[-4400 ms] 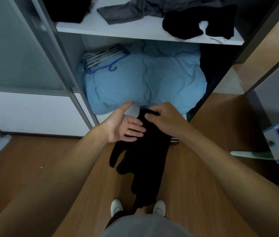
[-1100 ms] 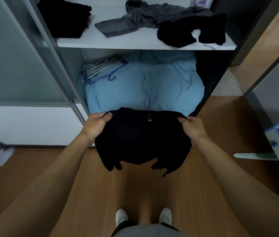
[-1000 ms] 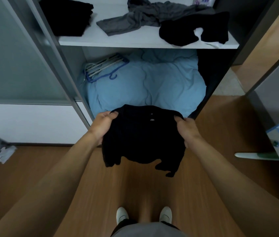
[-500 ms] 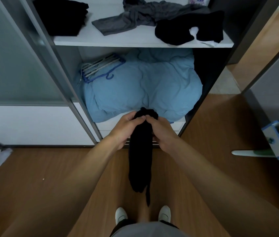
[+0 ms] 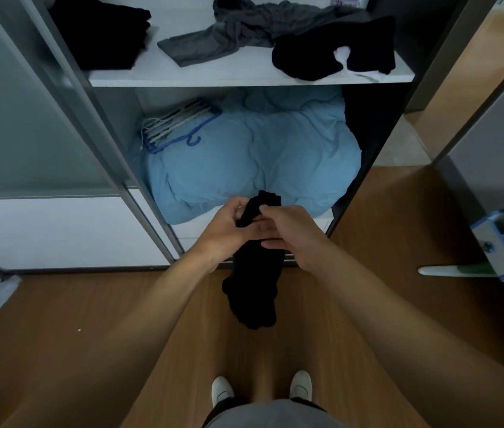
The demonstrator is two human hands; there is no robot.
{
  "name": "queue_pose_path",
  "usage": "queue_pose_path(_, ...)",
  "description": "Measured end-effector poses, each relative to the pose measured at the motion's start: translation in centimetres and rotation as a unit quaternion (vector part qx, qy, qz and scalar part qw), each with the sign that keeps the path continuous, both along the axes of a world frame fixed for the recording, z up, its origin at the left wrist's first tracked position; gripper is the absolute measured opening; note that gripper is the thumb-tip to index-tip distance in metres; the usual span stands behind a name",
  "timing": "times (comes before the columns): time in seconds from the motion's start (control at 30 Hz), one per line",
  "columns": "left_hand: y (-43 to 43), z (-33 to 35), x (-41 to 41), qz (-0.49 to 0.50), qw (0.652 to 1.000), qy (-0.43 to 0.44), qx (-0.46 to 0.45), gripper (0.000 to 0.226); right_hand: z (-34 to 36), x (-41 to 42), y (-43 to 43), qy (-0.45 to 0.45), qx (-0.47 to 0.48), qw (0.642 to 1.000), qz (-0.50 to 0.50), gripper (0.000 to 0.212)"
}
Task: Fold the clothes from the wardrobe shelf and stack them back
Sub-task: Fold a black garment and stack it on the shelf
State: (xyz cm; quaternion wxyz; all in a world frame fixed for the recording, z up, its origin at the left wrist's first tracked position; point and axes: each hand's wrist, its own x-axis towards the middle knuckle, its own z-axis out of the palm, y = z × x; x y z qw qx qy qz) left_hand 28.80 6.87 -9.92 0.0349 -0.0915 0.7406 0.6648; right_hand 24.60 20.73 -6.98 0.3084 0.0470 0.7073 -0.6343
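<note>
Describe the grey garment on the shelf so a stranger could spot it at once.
Find the white wardrobe shelf above the blue duvet. The grey garment lies crumpled in its middle. It is the only grey piece: a folded black pile sits to its left, a rumpled black garment with a white patch to its right.

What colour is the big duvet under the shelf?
The duvet is light blue; head view.

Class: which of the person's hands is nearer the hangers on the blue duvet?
Left. The left hand is below and right of the hangers; the right hand lies farther right, across the black garment both hold.
</note>
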Motion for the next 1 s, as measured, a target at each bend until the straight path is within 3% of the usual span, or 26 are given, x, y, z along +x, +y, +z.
queue_pose_path(0.1, -0.2, -0.1, -0.1, -0.017, 1.000, -0.002, -0.018, 0.039, -0.1, 0.4, 0.1, 0.061, 0.050, 0.996, 0.032, 0.019)
queue_pose_path(0.17, -0.5, 0.0, -0.3, -0.031, 0.999, 0.004, -0.020, 0.039, -0.1, 0.8, 0.6, 0.156, 0.088, 0.982, 0.064, 0.023)
queue_pose_path(0.27, -0.9, 0.4, -0.6, -0.048, 0.998, 0.019, -0.047, 0.024, -0.6, 1.4, 1.6, 0.296, 0.147, 0.939, 0.098, 0.029)
queue_pose_path(0.4, -0.8, 1.2, -0.1, -0.066, 0.993, 0.022, -0.092, 0.024, -0.5, 1.2, 3.1, 0.428, 0.182, 0.883, 0.067, 0.011)
queue_pose_path(0.5, -0.5, 1.6, 0.5, -0.098, 0.990, 0.034, -0.100, 0.025, 0.0, 0.9, 4.2, 0.417, 0.125, 0.892, 0.124, 0.022)
queue_pose_path(0.6, -0.3, 1.8, 0.9, -0.115, 0.987, 0.051, -0.100, 0.026, 0.3, 1.1, 4.3, 0.401, 0.093, 0.889, 0.199, 0.020)
queue_pose_path(0.77, -0.6, 1.8, 1.6, -0.096, 0.990, 0.051, -0.091, 0.020, -0.4, 1.6, 3.8, 0.421, 0.099, 0.881, 0.191, 0.009)
queue_pose_path(1.0, -0.8, 1.3, 2.9, -0.075, 0.993, 0.049, -0.073, 0.014, -0.9, 1.7, 3.5, 0.385, 0.127, 0.890, 0.207, 0.014)
